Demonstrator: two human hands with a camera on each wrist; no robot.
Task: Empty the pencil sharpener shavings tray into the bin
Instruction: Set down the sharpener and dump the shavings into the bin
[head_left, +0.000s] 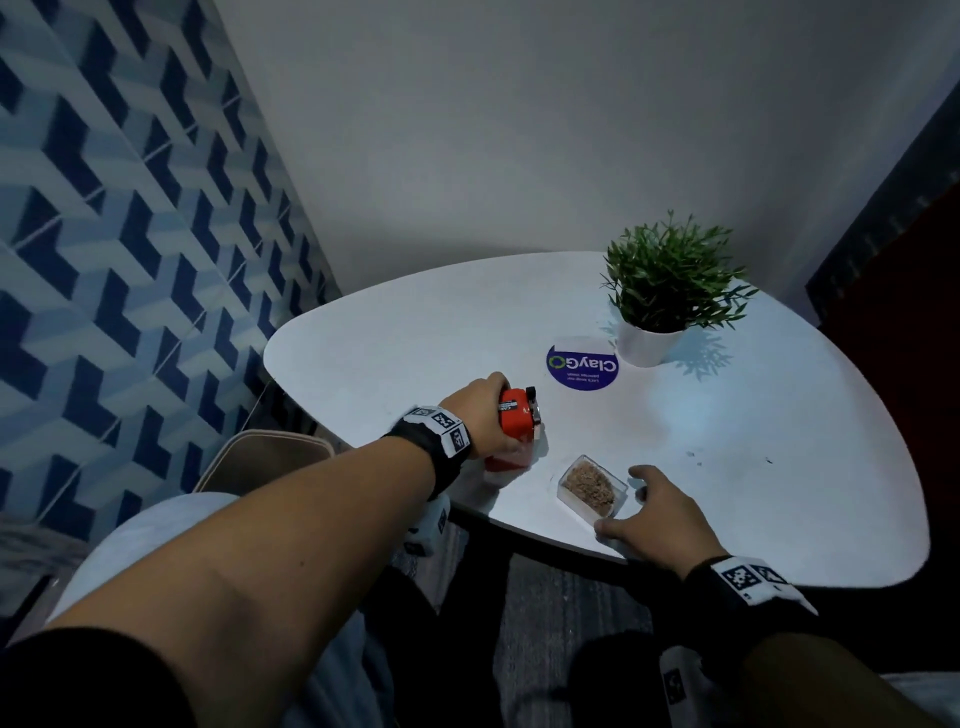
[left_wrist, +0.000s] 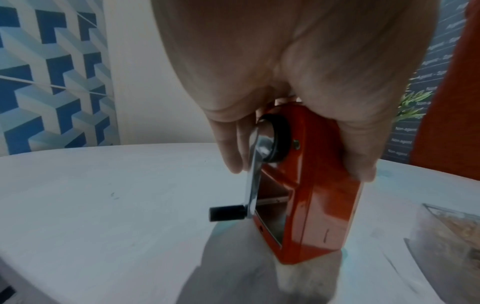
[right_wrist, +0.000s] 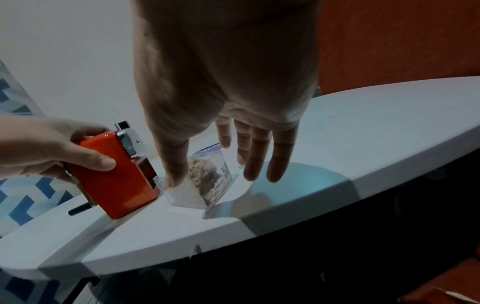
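Orange sharpener (head_left: 516, 415) clamped in left hand (head_left: 480, 415); right hand (head_left: 655, 512), fingers (right_wrist: 278, 164) apart, hovers at tray (head_left: 592, 491); sticker (head_left: 583, 365) reads "ClayGo".

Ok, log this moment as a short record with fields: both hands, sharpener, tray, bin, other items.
left hand: grips the orange pencil sharpener from above, on the table
right hand: fingers spread and straight over the tray, thumb at its near end; not gripping yet
tray: clear plastic, out of the sharpener, lying on the table, holds brown shavings
sharpener slot: empty
bin: beige, below the table's left edge
other items: potted plant, round blue sticker
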